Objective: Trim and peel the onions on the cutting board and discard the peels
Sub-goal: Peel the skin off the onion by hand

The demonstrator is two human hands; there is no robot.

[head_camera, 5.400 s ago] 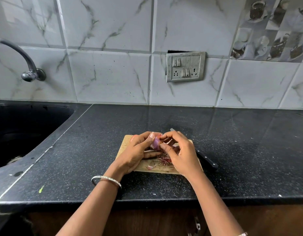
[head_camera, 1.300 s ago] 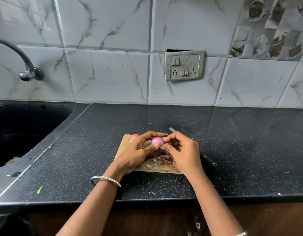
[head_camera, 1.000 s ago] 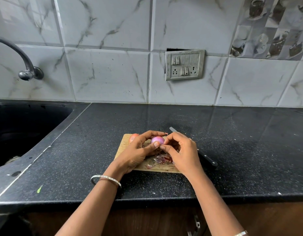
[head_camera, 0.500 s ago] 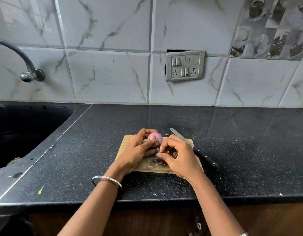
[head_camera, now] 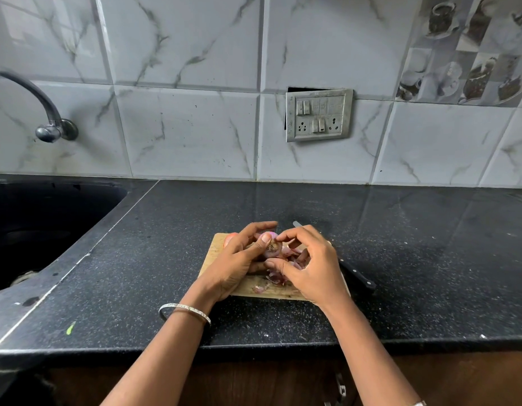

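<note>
**Black granite counter, onion in hand over the board**

Black speckled countertop runs below a marble-tiled wall. A wooden cutting board lies near its front edge. Taking the board as the dial's centre, a switch plate is on the wall at 12 o'clock, a dark sink with its tap at 10, and a black-handled knife on the counter at 3, touching the board's edge.

The left hand, with a bangle on its wrist, grips a purple onion over the board, thumb pressed on its near face. The right hand is curled at the onion's 3 o'clock side, index fingertip on top. Whether it pinches skin, I cannot tell. Loose peels lie on the board under the hands. A second onion shows at the board's 10 o'clock corner.
</note>
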